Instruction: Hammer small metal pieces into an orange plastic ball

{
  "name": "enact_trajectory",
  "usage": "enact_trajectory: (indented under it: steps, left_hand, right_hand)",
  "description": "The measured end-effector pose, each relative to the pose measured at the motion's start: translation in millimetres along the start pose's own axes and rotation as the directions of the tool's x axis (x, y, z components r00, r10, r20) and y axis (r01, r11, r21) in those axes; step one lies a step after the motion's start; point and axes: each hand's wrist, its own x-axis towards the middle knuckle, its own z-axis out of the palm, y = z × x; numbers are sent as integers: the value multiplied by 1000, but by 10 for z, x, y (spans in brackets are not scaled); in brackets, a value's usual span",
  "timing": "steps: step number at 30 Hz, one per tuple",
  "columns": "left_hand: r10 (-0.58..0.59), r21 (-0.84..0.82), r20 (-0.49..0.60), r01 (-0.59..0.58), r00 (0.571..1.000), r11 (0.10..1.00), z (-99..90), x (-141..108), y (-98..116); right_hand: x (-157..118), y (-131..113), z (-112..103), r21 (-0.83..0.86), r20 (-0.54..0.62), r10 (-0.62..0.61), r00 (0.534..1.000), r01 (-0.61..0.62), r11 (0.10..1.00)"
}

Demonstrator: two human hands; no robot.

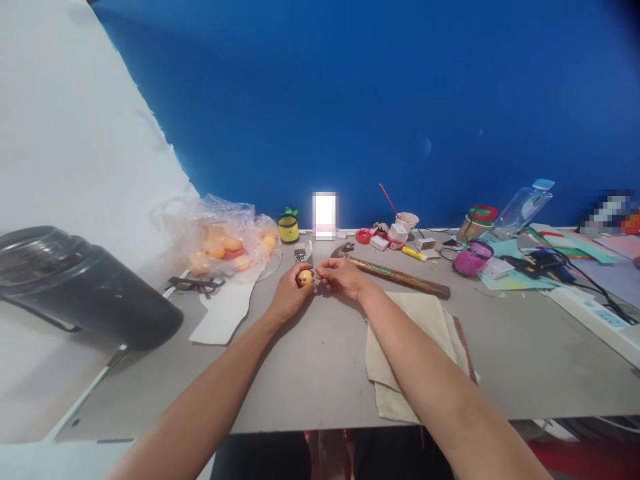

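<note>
My left hand [293, 293] is wrapped round a small orange ball [305, 278] with several dark and shiny spots on its surface. Close beside it, my right hand [340, 277] has thumb and fingertips pinched together at the ball's right side. Whatever lies in that pinch is too small to make out. Just behind the hands is a small open box [301, 255] with shiny little pieces in it. A claw hammer [400, 277] with a wooden handle lies to the right, its head behind my right hand. Under my right forearm lies a folded beige cloth [415, 320].
On the left are a large dark tumbler [100, 293], glasses [195, 285], white paper [227, 313] and a clear plastic bag [225, 227] of orange round things. A paper cup [407, 220], tilted bottle [523, 210], purple pouch [473, 258] and power strip [595, 317] stand right.
</note>
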Motion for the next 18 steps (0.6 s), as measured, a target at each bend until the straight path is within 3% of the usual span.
enact_trajectory:
  steps: [8,18]
  left_hand:
    - [74,125,-22,-71,997,990,30,4,-2]
    - [91,164,24,-93,996,982,42,-21,-49]
  right_hand:
    - [-15,13,68,-14,26,21,999,-20,1000]
    - [-17,4,109,-38,3,54,999,-54,998]
